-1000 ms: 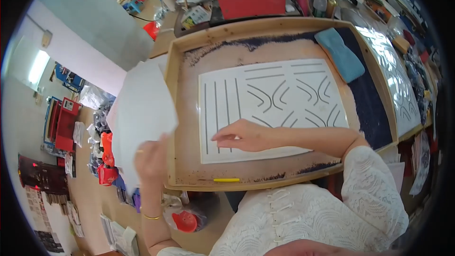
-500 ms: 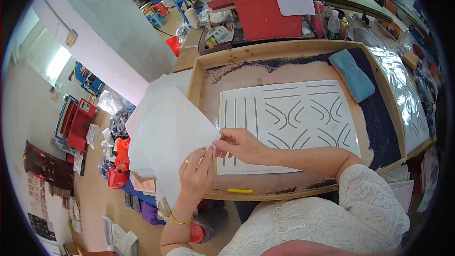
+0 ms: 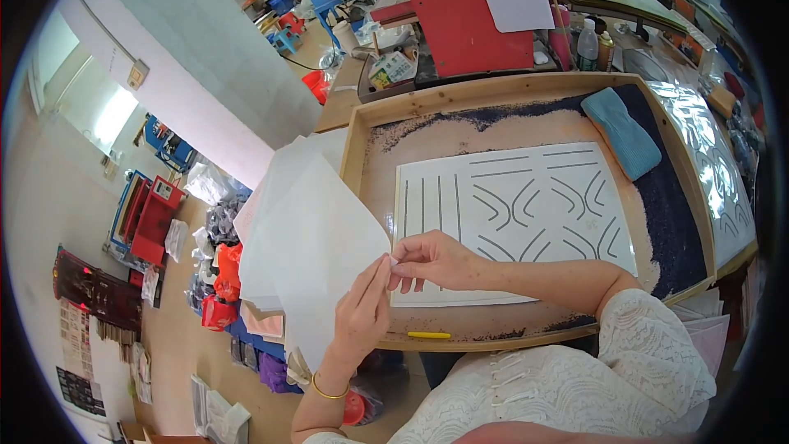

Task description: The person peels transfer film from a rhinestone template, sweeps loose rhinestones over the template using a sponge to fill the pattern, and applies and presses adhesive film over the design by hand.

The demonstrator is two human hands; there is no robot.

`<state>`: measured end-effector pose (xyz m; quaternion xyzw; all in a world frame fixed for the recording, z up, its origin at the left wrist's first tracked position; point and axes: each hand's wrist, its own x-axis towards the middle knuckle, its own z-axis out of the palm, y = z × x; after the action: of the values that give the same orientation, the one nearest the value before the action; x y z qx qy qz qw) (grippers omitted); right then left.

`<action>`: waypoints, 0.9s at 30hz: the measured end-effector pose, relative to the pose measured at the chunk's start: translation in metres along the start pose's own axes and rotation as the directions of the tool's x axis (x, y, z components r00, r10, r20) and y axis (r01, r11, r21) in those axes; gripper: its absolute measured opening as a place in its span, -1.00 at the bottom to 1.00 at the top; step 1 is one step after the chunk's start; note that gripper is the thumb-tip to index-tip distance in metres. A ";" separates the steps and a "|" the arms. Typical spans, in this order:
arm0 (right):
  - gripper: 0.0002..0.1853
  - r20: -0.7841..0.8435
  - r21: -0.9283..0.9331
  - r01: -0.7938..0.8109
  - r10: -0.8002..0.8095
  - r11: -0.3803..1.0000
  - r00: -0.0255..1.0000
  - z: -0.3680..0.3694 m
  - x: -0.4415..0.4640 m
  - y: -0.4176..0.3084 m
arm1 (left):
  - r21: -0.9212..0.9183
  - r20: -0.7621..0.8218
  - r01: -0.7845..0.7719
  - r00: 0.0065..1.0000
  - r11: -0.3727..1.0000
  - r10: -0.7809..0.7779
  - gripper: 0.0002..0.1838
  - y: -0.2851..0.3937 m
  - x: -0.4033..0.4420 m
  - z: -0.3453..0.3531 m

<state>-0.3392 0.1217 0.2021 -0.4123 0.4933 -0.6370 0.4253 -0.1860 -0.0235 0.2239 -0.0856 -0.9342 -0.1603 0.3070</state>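
Both my hands meet at the corner of a white translucent sheet [image 3: 329, 222], left of the tray's middle. My left hand [image 3: 363, 310] pinches the sheet's edge from below, fingers pressed together. With thumb and forefinger, my right hand [image 3: 436, 261] grips the same corner from the right. Beneath my right forearm lies a white sheet with dark straight and curved lines [image 3: 509, 197], flat inside a shallow wooden tray [image 3: 526, 92]. Dark granules [image 3: 682, 222] cover the tray's right side and edges. A blue cloth-covered pad [image 3: 622, 133] rests in the far right corner.
A yellow stick-like tool [image 3: 429, 335] lies along the tray's near edge. Behind the tray stands a red board [image 3: 472, 12] with a paper on it. Bottles [image 3: 588, 45] stand at the back right. A pillar [image 3: 222, 49] rises at the left, with bags [image 3: 222, 279] below.
The view has shifted slightly, so everything sits a little further right. My hands stay together at the sheet's corner, and my left fingers are straighter and closer to the right fingertips.
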 end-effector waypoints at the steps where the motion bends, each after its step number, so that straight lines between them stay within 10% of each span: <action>1: -0.85 0.013 0.010 -0.017 0.017 1.000 1.000 -0.001 -0.001 0.002 | -0.030 0.004 0.009 1.000 1.000 -0.009 -0.48 0.002 -0.001 -0.001; 17: -0.88 0.087 -0.171 0.082 -0.068 0.982 0.994 0.018 0.001 -0.011 | -0.609 0.225 0.533 0.826 0.588 -0.516 -0.73 0.003 -0.004 -0.025; 23: -0.92 0.089 -0.122 0.075 -0.064 0.990 0.994 0.022 0.003 -0.002 | -0.743 0.222 0.509 0.799 0.434 -0.558 -0.91 -0.021 -0.016 -0.018; 27: -0.87 -0.020 0.248 0.058 -0.055 0.967 0.998 -0.016 0.017 0.004 | -0.902 0.007 0.355 0.582 0.246 -0.813 -0.89 -0.092 -0.034 -0.041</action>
<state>-0.3594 0.1093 0.1976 -0.3655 0.4007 -0.7083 0.4518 -0.1605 -0.1265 0.2121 0.1913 -0.5854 -0.7044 0.3529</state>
